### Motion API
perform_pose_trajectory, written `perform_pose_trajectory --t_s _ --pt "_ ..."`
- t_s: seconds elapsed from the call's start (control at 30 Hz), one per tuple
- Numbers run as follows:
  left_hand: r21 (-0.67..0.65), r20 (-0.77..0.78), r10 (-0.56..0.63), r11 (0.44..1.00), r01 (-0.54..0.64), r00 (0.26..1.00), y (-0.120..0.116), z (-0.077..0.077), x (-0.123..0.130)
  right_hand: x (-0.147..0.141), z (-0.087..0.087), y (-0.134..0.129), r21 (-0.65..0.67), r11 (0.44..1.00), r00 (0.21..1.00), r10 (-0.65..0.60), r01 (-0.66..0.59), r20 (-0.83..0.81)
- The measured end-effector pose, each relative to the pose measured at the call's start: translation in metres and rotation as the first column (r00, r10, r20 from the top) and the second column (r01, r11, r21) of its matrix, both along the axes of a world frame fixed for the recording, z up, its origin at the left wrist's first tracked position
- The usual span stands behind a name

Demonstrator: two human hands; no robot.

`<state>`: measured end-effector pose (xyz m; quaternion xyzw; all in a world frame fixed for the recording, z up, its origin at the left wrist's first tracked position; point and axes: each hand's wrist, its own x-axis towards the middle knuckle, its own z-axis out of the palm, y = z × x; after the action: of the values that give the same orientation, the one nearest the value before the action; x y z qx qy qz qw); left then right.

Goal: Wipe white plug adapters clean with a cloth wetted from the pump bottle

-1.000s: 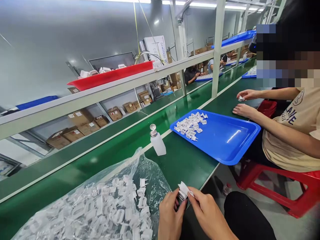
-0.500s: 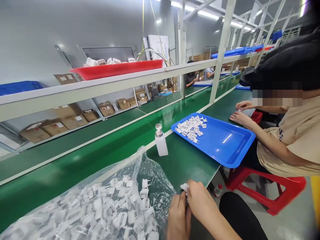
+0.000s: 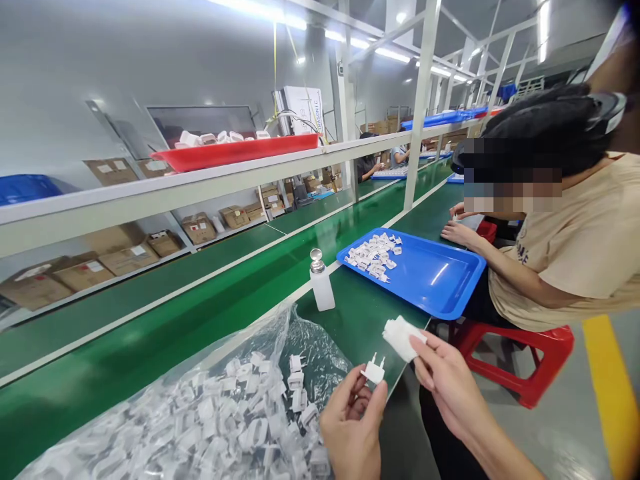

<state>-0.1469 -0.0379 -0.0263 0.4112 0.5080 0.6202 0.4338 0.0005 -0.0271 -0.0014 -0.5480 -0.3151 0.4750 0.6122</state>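
Observation:
A small white two-pin plug piece [image 3: 373,372] is pinched between the thumb and fingers of my left hand [image 3: 353,420], its pins pointing up. In my right hand [image 3: 447,373] is a folded white cloth [image 3: 401,337], held just above and to the right of the plug, apart from it. Left of my hands, a clear plastic bag [image 3: 285,327] lies on the green bench, full of similar white plug pieces [image 3: 210,420]. Several plug pieces [image 3: 296,380] lie at the bag's right side.
A white pump bottle [image 3: 323,290] with a metal top stands behind my hands. To its right, a blue tray [image 3: 425,280] holds a pile of plug pieces [image 3: 375,253]. A person in a beige shirt [image 3: 565,253] sits beyond it by a red stool [image 3: 520,360]. A red tray [image 3: 240,152] rests on the overhead shelf.
My hands were close together, with the white cloth partly hidden between them. They have moved apart, the right one up and rightward with the cloth, and the plug now shows in my left hand.

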Motion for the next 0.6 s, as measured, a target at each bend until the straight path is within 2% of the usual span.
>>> perform_pose_trajectory --t_s 0.07,0.13,0.2,0.27,0.37,0.43,0.53,0.6 --pt "-0.08 0.256 -0.047 0.994 0.07 0.966 -0.008 0.027 0.001 0.001 0.01 -0.012 0.068 0.987 0.987 -0.148 0.144 0.064" --pt "-0.086 0.389 -0.09 0.987 0.133 0.917 -0.015 0.048 0.0 -0.002 0.019 -0.026 0.138 0.957 0.941 -0.277 0.253 0.195" --pt "-0.079 0.46 -0.134 0.979 0.19 0.878 -0.02 0.06 -0.001 -0.009 0.027 -0.041 0.209 0.932 0.863 -0.356 0.298 0.358" --pt "-0.072 0.513 -0.207 0.956 0.283 0.833 -0.022 0.065 -0.001 -0.016 0.032 -0.054 0.296 0.906 0.758 -0.416 0.302 0.503" --pt "-0.059 0.559 -0.333 0.898 0.436 0.759 -0.023 0.063 -0.001 -0.026 0.036 -0.066 0.463 0.859 0.609 -0.49 0.216 0.624" --pt "-0.05 0.558 -0.364 0.882 0.468 0.746 -0.024 0.061 0.0 -0.028 0.038 -0.07 0.556 0.826 0.556 -0.506 0.093 0.659" --pt "-0.043 0.521 -0.324 0.914 0.403 0.79 -0.028 0.061 0.002 -0.028 0.04 -0.073 0.59 0.801 0.567 -0.441 -0.1 0.696" --pt "-0.026 0.483 -0.285 0.94 0.339 0.828 -0.033 0.063 0.002 -0.027 0.043 -0.075 0.556 0.82 0.612 -0.372 -0.137 0.698"
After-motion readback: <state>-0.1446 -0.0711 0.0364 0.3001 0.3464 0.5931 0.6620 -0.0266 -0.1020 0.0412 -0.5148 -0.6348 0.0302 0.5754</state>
